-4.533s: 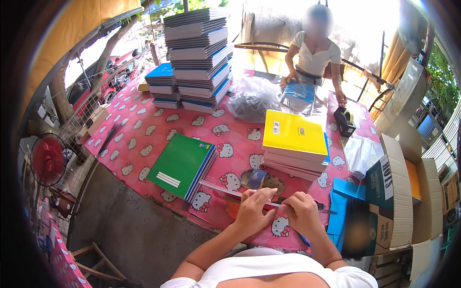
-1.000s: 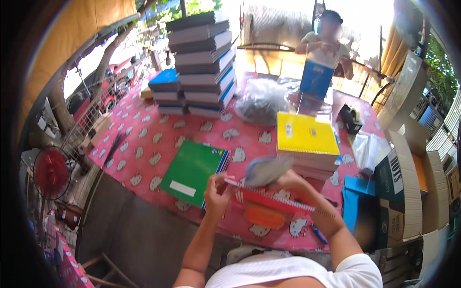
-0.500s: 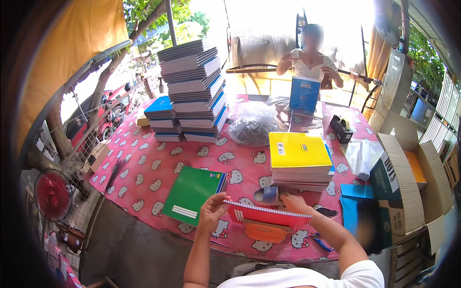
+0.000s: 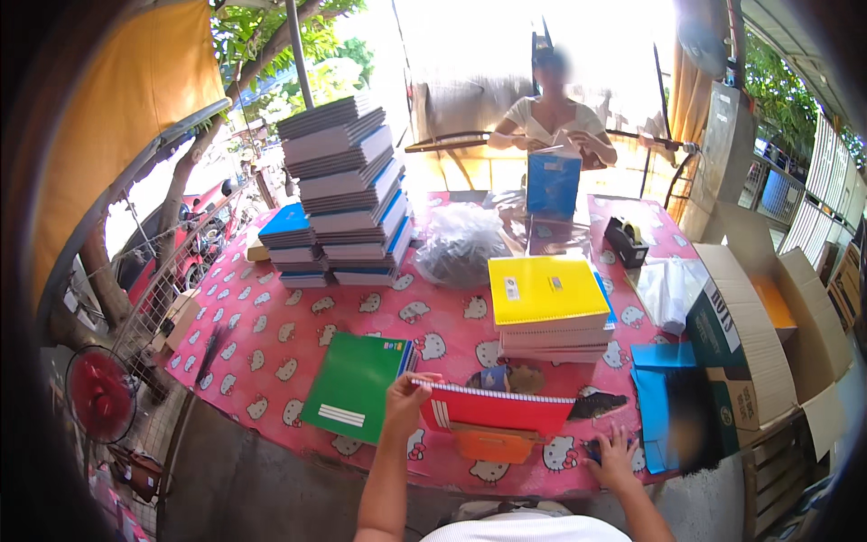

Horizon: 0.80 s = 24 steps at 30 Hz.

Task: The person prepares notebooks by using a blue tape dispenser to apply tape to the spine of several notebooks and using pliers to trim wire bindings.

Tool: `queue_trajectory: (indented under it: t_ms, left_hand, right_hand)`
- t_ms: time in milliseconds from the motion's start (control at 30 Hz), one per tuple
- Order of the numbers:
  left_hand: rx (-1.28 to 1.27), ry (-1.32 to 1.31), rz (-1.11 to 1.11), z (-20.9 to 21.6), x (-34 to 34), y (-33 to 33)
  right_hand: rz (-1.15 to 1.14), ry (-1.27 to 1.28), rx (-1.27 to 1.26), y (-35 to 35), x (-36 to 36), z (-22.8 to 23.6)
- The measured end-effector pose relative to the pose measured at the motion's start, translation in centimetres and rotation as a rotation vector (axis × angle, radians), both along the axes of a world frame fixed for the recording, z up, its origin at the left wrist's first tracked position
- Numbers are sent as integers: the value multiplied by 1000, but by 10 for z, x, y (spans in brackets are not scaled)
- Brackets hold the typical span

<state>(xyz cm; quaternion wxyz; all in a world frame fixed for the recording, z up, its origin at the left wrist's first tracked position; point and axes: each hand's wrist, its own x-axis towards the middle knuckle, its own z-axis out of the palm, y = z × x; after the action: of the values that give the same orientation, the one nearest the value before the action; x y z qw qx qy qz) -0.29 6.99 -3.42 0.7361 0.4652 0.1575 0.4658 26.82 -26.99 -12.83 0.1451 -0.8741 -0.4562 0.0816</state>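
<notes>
My left hand (image 4: 406,399) pinches the top left corner of a red spiral notebook (image 4: 506,414), which stands tilted on the pink tablecloth. An orange flat piece (image 4: 494,443) lies at its lower edge, partly covered by it. My right hand (image 4: 616,459) is down near the table's front edge with fingers spread, on or beside blue-handled pliers (image 4: 592,449) that it mostly hides. Left of the red notebook lies a small pile of green-covered notebooks (image 4: 352,384). Behind it sits a small blue and brown object (image 4: 510,378) I cannot make out.
A yellow-topped notebook stack (image 4: 549,294) stands beyond. Tall notebook stacks (image 4: 348,194) rise at back left, beside a clear plastic bag (image 4: 461,244). A tape dispenser (image 4: 626,242), blue folders (image 4: 652,406) and an open carton (image 4: 768,334) are at right. Across the table, a person handles a blue notebook (image 4: 553,183).
My right hand has let go of the red notebook's right side and moved down and right to the pliers. My left hand keeps its hold. The person opposite has shifted the blue notebook.
</notes>
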Motion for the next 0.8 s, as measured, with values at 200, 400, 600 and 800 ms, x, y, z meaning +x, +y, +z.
queue_trajectory:
  t_ms: [200,400,600,800]
  left_hand:
    - [681,106,187,131,3,-50]
    - [818,26,829,184,-22,-144]
    - [844,644,285,43,24,-166]
    - [789,597,495,44,38,-172]
  right_hand:
    - [-33,14,14,-19,3,1]
    - [47,39,434,-14,16,20]
    - [317,480,570,34,-52,131]
    - [578,378,654,52,-55,172]
